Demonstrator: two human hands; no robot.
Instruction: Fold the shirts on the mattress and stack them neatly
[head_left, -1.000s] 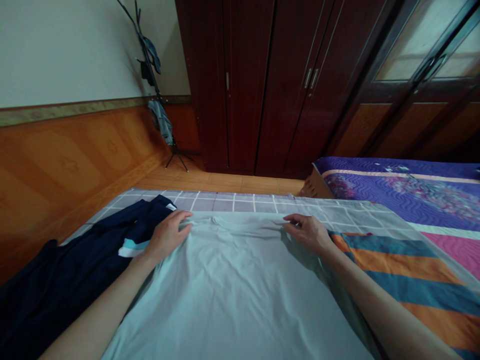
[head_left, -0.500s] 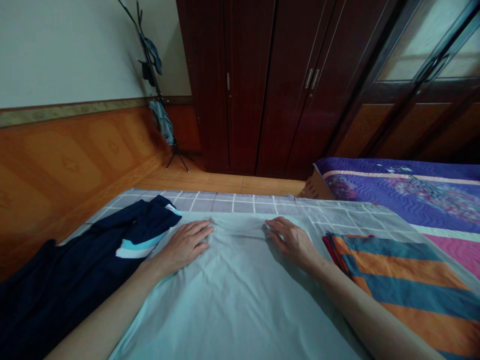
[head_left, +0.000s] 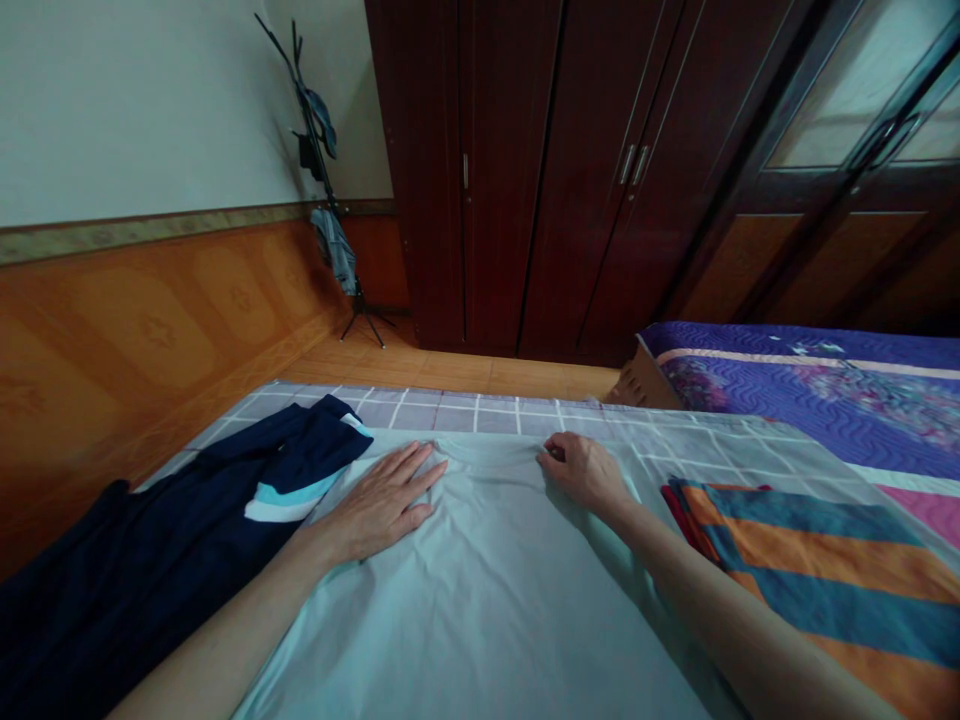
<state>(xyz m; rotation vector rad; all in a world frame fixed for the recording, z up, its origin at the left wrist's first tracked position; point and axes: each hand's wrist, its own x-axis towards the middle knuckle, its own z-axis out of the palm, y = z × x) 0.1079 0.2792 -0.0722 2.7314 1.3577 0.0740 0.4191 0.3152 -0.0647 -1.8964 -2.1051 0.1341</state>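
The pale mint T-shirt lies under and between the two hands, its collar in the gap between the fingertips and its body running back from them toward the wearer, out of view at the bottom. The left hand rests palm down beside the collar, fingers extended and loosely parted, gripping nothing. The right hand has its fingers curled in at the other side of the collar; whether they pinch any cloth I cannot tell.

As I judge it, spreading the shirt out is mostly done: the top edge runs fairly straight between the hands. Smoothing looks only partly done, since creases fan out below the collar, just beside the left fingers. No fold across the body shows, and the hem is not visible.

Right of the right hand, an orange-and-teal striped garment seems already folded into a neat block. Left of the left hand, a navy garment with white and light-blue trim lies loosely bunched, apparently unfolded. All rest on a white-checked grey sheet, visible beyond both hands
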